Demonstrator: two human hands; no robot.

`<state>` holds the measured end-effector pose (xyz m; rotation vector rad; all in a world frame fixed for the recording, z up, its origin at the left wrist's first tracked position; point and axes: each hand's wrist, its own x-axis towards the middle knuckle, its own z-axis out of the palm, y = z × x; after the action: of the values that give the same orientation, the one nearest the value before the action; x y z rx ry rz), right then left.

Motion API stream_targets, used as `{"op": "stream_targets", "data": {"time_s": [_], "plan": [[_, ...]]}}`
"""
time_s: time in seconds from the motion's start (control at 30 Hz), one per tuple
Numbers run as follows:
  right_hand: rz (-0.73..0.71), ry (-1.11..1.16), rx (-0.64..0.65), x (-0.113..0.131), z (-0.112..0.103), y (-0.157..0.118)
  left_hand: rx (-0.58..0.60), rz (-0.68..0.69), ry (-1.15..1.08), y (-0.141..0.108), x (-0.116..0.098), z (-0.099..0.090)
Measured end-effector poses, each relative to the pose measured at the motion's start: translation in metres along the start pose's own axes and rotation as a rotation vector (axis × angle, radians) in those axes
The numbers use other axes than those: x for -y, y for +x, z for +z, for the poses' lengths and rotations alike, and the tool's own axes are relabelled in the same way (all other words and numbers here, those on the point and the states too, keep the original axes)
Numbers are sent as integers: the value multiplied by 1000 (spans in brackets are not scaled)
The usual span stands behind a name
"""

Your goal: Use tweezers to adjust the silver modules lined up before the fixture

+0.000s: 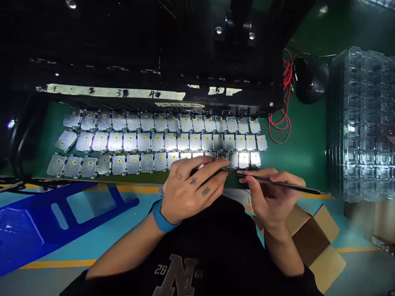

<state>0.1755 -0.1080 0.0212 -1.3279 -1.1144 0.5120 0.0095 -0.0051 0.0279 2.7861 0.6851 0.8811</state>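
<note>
Three rows of square silver metal modules (160, 142), each with a small yellow label, lie side by side on a green mat (305, 164). My left hand (194, 189) rests with its fingers across the bottom row, hiding several modules, and I cannot see whether it grips one. A blue wristband (162, 218) circles that wrist. My right hand (271, 201) pinches a slender black pointed tool (277, 183), whose fine tip reaches the bottom row beside my left fingers.
A black machine (154, 53) with numbered tape along its edge stands beyond the rows. Red wires (285, 107) and a black computer mouse (311, 80) lie to the right, next to stacked clear plastic trays (358, 123). An open cardboard box (314, 234) and a blue frame (61, 213) sit lower down.
</note>
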Motion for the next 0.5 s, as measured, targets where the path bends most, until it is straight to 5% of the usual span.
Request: {"op": "stream_targets", "data": {"time_s": [0.5], "plan": [[24, 6, -49, 2, 4, 1, 17, -4, 16, -1, 1, 1]]}}
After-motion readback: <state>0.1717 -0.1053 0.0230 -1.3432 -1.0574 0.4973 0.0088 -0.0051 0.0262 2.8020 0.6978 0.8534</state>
